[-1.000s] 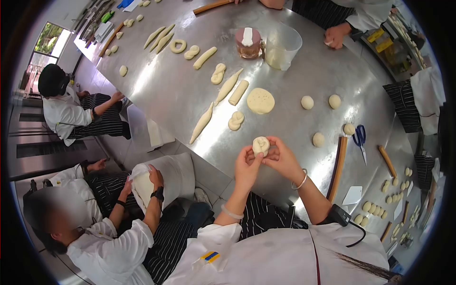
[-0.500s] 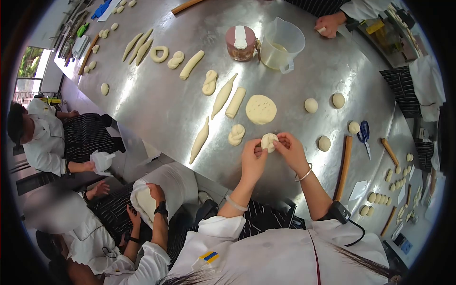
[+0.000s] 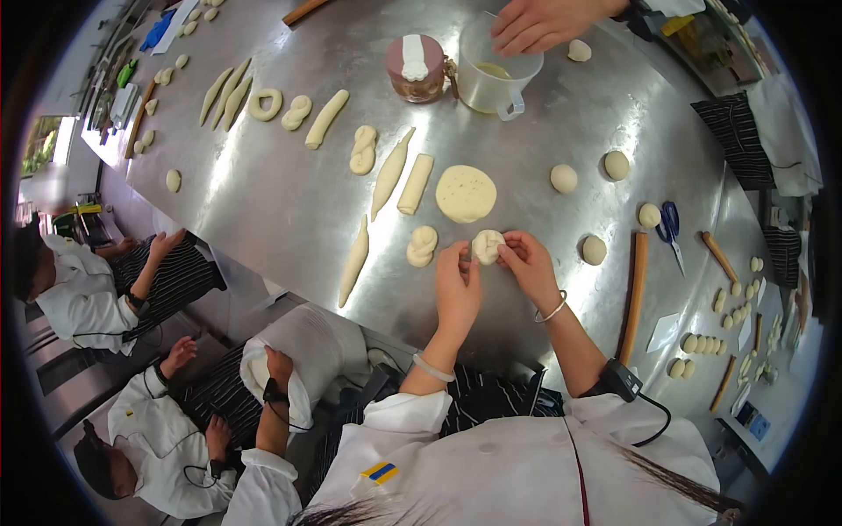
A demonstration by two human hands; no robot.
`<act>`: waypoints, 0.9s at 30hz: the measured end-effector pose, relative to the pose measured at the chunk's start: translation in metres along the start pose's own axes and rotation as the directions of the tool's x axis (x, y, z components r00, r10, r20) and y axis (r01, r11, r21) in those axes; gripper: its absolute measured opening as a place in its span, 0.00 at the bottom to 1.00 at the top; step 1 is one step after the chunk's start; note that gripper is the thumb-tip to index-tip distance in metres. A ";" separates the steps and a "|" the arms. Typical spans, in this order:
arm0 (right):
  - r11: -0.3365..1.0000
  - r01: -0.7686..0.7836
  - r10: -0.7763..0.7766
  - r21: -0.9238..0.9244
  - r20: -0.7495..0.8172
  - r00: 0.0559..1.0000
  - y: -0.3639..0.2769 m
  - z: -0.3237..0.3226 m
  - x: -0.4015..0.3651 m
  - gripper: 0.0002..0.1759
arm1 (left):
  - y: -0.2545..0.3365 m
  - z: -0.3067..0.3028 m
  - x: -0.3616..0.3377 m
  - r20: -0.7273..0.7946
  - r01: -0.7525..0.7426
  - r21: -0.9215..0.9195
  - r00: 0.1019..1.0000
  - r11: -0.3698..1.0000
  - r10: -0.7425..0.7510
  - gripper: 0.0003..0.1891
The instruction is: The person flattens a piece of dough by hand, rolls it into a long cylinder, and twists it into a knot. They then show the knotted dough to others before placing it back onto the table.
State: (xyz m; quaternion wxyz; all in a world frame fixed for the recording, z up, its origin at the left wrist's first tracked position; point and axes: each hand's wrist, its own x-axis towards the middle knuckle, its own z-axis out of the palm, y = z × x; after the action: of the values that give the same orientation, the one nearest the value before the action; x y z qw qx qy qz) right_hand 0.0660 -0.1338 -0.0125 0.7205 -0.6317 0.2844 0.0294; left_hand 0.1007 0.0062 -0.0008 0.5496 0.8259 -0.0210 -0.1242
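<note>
A small knotted piece of dough [image 3: 488, 246] is just above the steel table, between my two hands. My right hand [image 3: 528, 266] pinches its right side with thumb and fingertips. On the other side, my left hand [image 3: 457, 282] has curled fingers and thumb at the dough's left edge; how firmly they grip is hard to see. Left of my hands lies another dough knot [image 3: 422, 246]. A flat dough round [image 3: 466, 194] with small holes lies beyond them, beside a rolled dough log [image 3: 416, 184] and a tapered dough strip [image 3: 393, 174].
A measuring jug [image 3: 491, 88] with some liquid stands beside a lidded jar [image 3: 416, 68]; another person's hand [image 3: 539, 26] reaches over the jug. Dough balls [image 3: 564, 179], a rolling pin [image 3: 633, 298] and scissors [image 3: 670, 232] lie to the right. Co-workers [image 3: 158, 438] are at the lower left.
The other person's hand has moved left from the table to over the jug, leaving a dough ball behind. My left fingers have drawn slightly back on the knot. The view has shifted a little.
</note>
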 end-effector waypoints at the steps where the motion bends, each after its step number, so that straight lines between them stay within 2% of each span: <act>1: 1.000 0.011 -0.011 0.001 0.003 1.000 0.000 0.000 0.000 0.12 | 0.001 0.001 -0.001 0.000 0.019 -0.039 1.000 0.999 -0.019 0.15; 4: 1.000 0.012 -0.012 -0.021 -0.012 1.000 -0.001 -0.003 -0.002 0.13 | 0.005 0.002 0.001 -0.003 -0.040 0.011 0.999 0.999 0.040 0.14; 8: 0.995 0.052 -0.055 -0.089 -0.028 0.998 -0.004 -0.006 -0.003 0.14 | 0.012 0.004 0.004 0.040 -0.002 0.041 0.999 0.999 0.001 0.14; 11: 0.999 0.050 -0.050 0.010 -0.043 0.998 0.000 -0.007 -0.004 0.14 | 0.011 0.007 0.006 0.023 -0.062 0.105 0.998 0.993 0.060 0.15; 15: 0.998 0.058 -0.060 -0.031 -0.049 0.997 -0.002 -0.007 -0.003 0.14 | 0.010 0.006 0.004 0.050 -0.083 0.082 0.996 0.993 0.079 0.17; 17: 0.953 0.149 -0.167 -0.263 -0.047 0.985 -0.011 -0.005 0.000 0.15 | 0.009 0.004 0.004 0.064 -0.082 0.075 0.995 0.994 0.077 0.17; 18: 0.954 0.150 -0.167 -0.260 -0.044 0.985 -0.013 -0.005 0.003 0.15 | 0.009 0.003 0.004 0.072 -0.091 0.070 0.994 0.993 0.086 0.16; 20: 0.878 0.258 -0.282 -0.404 0.001 0.960 -0.016 -0.005 0.008 0.14 | 0.008 0.002 0.004 0.072 -0.099 0.070 0.993 0.993 0.093 0.16; 23: 0.846 0.325 -0.313 -0.423 0.099 0.945 -0.018 -0.007 0.015 0.13 | 0.004 0.002 0.004 0.081 -0.129 0.106 0.989 0.986 0.121 0.17; 27: 0.827 0.338 -0.294 -0.449 0.167 0.941 -0.025 -0.005 0.013 0.12 | -0.003 0.004 0.004 0.086 -0.177 0.123 0.982 0.976 0.167 0.16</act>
State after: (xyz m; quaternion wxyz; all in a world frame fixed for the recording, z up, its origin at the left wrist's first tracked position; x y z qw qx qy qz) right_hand 0.0847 -0.1479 0.0039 0.5523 -0.8239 0.1271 0.0067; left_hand 0.1036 0.0029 -0.0056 0.5020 0.8498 -0.1212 -0.1053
